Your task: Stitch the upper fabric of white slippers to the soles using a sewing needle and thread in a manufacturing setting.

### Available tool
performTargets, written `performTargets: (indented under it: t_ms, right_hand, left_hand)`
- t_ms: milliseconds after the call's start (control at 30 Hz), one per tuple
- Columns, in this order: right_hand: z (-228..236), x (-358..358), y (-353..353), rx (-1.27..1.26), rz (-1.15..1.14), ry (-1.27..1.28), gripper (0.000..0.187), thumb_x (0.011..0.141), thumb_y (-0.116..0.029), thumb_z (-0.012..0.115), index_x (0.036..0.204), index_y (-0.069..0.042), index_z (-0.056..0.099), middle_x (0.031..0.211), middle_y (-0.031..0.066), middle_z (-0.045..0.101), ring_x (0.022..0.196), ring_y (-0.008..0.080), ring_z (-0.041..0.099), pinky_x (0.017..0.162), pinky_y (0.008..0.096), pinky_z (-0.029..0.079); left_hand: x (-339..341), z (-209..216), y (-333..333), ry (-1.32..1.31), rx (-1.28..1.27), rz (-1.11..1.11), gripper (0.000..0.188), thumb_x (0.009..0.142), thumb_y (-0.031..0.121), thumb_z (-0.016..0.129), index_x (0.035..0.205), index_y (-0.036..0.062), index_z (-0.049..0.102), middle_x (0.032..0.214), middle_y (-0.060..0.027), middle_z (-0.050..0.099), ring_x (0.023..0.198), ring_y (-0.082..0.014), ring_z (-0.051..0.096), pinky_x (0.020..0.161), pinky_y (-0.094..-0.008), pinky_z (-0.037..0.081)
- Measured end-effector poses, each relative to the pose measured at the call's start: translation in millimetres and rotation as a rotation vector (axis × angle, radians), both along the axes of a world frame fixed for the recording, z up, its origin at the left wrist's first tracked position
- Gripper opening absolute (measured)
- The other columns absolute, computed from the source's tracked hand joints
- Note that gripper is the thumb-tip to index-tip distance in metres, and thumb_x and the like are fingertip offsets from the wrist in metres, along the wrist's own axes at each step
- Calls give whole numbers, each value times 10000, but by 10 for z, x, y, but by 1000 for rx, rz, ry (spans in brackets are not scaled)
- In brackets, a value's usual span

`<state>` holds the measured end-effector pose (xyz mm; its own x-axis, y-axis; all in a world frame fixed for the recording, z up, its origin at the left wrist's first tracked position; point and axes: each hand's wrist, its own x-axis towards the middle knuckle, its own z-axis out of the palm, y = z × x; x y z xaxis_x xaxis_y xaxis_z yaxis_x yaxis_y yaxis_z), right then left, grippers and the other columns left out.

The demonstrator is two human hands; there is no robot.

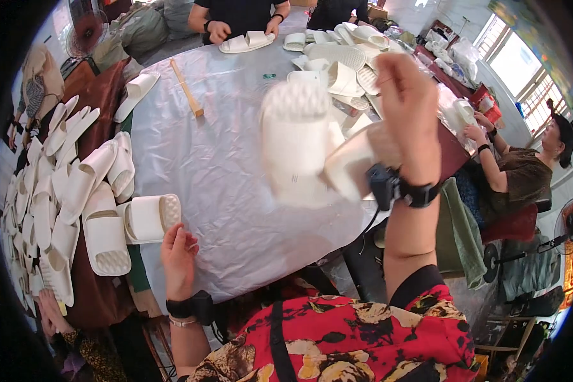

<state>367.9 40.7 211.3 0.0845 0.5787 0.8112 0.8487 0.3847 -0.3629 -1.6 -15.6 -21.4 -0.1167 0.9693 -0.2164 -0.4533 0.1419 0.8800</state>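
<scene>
Near the table's left front edge is my left hand, its fingers loosely bent and apart with nothing in them. Just beyond its fingertips lies a cream slide slipper, and another slipper rests beside that one. My right hand is raised over the table's right side, smeared by motion, its fingers curled. To its left a cream slipper appears blurred above the table, and a second blurred slipper is partly behind my wrist. Whether my right hand grips either of them cannot be made out.
A large pile of slippers covers the left side; another heap is at the far right. A wooden stick lies on the plastic-covered table. Across the table a person's hands hold slippers. Another person sits at right.
</scene>
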Motion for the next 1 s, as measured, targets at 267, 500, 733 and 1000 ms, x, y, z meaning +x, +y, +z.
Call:
performTargets:
  t_ms: [267, 500, 733, 1000]
  right_hand:
    - [15, 1903, 544, 205, -595, -124, 210, 882, -232, 556, 885, -38, 634, 768, 224, 630, 735, 430, 606, 635, 473, 480]
    - [-1549, 2221, 631, -431, -520, -344, 225, 880, -237, 508, 874, -51, 635, 832, 206, 651, 784, 396, 625, 701, 499, 489]
    - [-1360, 1187, 271, -577, -227, -300, 195, 857, -219, 567, 844, -32, 620, 811, 186, 643, 779, 369, 620, 680, 464, 484]
    - [-1500, 231, 226, -766, -42, -558, 227, 826, -279, 621, 790, -55, 634, 762, 165, 637, 733, 359, 624, 647, 447, 489]
  left_hand:
    - [-285, -114, -361, 12, -100, 96, 248, 945, 166, 551, 1183, 109, 507, 1022, -6, 593, 898, -133, 593, 719, -281, 470]
    - [-499, -161, -278, -37, -12, 285, 328, 920, 199, 585, 1213, 111, 467, 1142, -16, 565, 1138, -178, 505, 911, -397, 367]
    - [-562, -146, 156, -235, -121, 328, 329, 905, 218, 600, 1207, 124, 508, 1130, 8, 559, 996, -128, 524, 810, -318, 366]
    - [-453, 49, 463, 1408, 325, 527, 757, 739, 330, 745, 1289, -63, 405, 1300, -284, 426, 1231, -432, 378, 1040, -487, 301]
